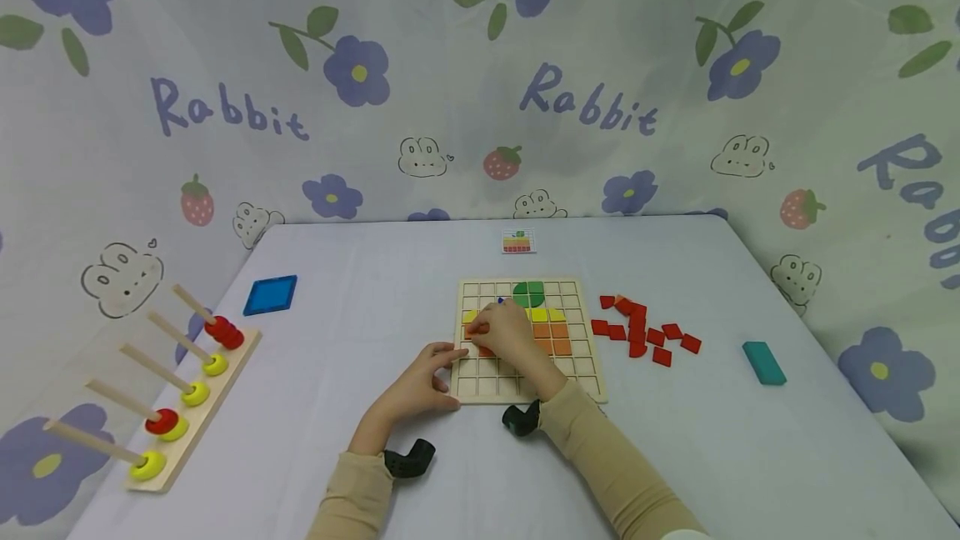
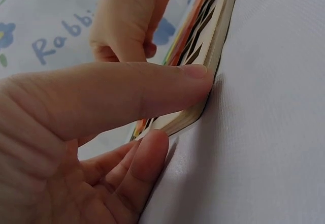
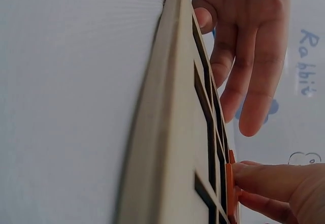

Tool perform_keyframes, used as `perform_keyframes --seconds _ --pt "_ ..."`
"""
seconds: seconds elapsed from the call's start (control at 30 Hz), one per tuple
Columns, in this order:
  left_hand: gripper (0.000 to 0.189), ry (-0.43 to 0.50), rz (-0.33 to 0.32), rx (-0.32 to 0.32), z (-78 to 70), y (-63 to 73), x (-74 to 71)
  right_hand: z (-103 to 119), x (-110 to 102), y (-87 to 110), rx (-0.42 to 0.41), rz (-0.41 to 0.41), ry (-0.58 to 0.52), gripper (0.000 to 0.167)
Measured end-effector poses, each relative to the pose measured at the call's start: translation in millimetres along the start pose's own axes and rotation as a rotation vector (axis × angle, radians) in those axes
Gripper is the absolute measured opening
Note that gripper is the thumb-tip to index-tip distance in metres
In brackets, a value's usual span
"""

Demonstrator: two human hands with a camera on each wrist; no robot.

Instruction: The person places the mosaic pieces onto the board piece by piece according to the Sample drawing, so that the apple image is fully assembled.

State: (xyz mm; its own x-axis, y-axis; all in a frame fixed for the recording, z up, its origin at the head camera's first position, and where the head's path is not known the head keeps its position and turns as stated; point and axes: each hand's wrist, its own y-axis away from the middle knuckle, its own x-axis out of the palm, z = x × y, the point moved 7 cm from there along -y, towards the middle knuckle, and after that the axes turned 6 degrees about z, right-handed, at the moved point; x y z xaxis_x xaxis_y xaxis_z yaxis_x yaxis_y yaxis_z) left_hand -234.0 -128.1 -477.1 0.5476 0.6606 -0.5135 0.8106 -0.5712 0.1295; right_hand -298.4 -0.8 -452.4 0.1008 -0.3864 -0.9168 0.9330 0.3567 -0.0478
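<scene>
Wooden grid board [image 1: 589,369]: flat on the white cloth [image 1: 675,457], bare squares along the near edge and right side.
Left hand [image 1: 416,382]: spread loosely around the near-left corner of the board, thumb at the near edge, other fingers relaxed toward the left side; touching, not gripping.
Right hand [image 1: 510,336]: reaching over the left part of the board, fingers bent, tips drawn nearly together at an orange tile [image 3: 231,188]; apparently a light pinch, with exact contact partly hidden.
Orange tile: on the board's surface, right under those fingertips; by judgement, being seated in its square.
Seating: square the edges to the grid lines first, then press straight down and let go gently, to avoid nudging neighbours.
Bracing: rest the left thumb lightly on the corner, enough to stop sliding, without tipping the board.
Laid rows: green pieces [image 1: 528,294] above, yellow tiles [image 1: 547,315] next, orange block [image 1: 551,338] below; good guides for alignment.
Picture card [image 1: 518,241]: beyond the far edge; worth a glance for matching rows.
Red pieces [image 1: 637,323]: loose heap just right of the board.
</scene>
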Motion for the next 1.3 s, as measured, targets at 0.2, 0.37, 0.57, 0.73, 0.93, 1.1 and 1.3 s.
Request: perform_keyframes --seconds 0.2,0.37,0.57,0.73,0.93,1.1,1.3 --pt "0.075 -0.009 0.002 -0.003 0.8 0.5 0.3 2.6 -0.3 1.0 -0.011 0.011 0.033 0.009" --pt "0.075 -0.013 -0.001 -0.023 3.0 0.4 0.5 6.1 -1.7 1.5 -0.031 0.016 0.052 0.01" --pt "0.074 -0.016 -0.01 -0.034 3.3 0.9 0.1 8.0 -1.5 1.4 -0.019 0.033 0.079 0.012" --pt "0.074 -0.015 -0.003 -0.028 2.3 1.1 0.3 7.7 0.2 0.4 -0.005 0.04 0.084 0.014" --pt "0.074 -0.015 0.001 -0.022 2.1 -0.8 1.3 1.2 -9.9 1.3 -0.005 0.007 -0.012 0.013" --pt "0.073 -0.021 -0.006 -0.043 3.3 -0.3 1.5 -28.0 -32.9 6.3 0.047 -0.043 -0.181 0.019" --pt "0.073 -0.022 -0.008 -0.072 4.0 0.0 2.3 -92.8 -62.2 23.7 0.179 -0.12 -0.342 0.021"
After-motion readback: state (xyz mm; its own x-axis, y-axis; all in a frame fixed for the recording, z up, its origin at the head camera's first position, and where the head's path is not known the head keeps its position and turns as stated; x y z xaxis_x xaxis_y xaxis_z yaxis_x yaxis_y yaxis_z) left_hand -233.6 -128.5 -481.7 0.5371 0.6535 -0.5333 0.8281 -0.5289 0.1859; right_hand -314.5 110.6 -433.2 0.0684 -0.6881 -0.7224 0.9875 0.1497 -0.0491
